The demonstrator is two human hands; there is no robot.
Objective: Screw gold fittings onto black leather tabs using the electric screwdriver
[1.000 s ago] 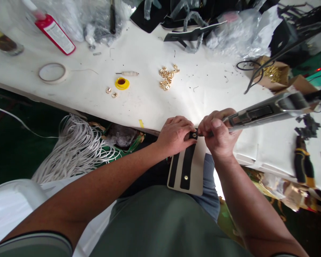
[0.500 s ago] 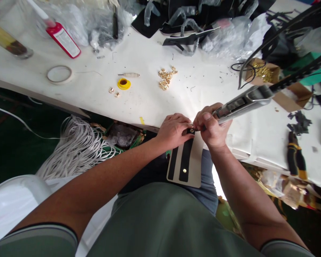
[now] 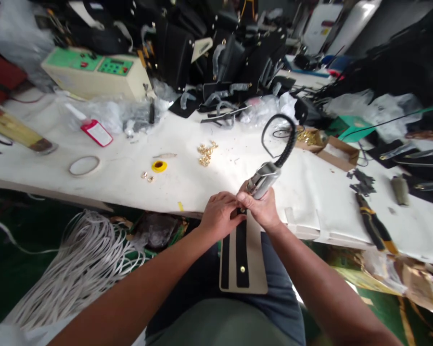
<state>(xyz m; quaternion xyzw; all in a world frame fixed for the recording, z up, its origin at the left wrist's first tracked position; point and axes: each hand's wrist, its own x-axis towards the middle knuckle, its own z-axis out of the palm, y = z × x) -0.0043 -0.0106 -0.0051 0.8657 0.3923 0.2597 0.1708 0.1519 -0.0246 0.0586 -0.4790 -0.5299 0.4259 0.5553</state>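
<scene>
A beige panel (image 3: 255, 259) with dark strips hangs over the table's front edge above my lap. On its middle dark strip (image 3: 242, 240) sits a gold stud (image 3: 242, 269) near the lower end. My left hand (image 3: 222, 215) grips the panel's upper end between thumb and fingers. Close against it, my right hand (image 3: 262, 207) is wrapped round a grey metal power tool (image 3: 262, 180) with a black coiled cable. The tool's tip meets the strip's top by a small metal piece (image 3: 242, 210); the exact contact is hidden by my fingers.
Gold fittings (image 3: 205, 154), a yellow ring (image 3: 159, 166), a tape roll (image 3: 84, 166) and a red bottle (image 3: 97, 133) lie on the white table (image 3: 180, 187). Pliers (image 3: 374, 223) lie at right. Black bags (image 3: 175, 53) and a control box (image 3: 94, 72) stand behind.
The view has tilted up, so the black bags and control box now show. The tool stands more upright in my right hand, its cable curling. Both hands keep their holds.
</scene>
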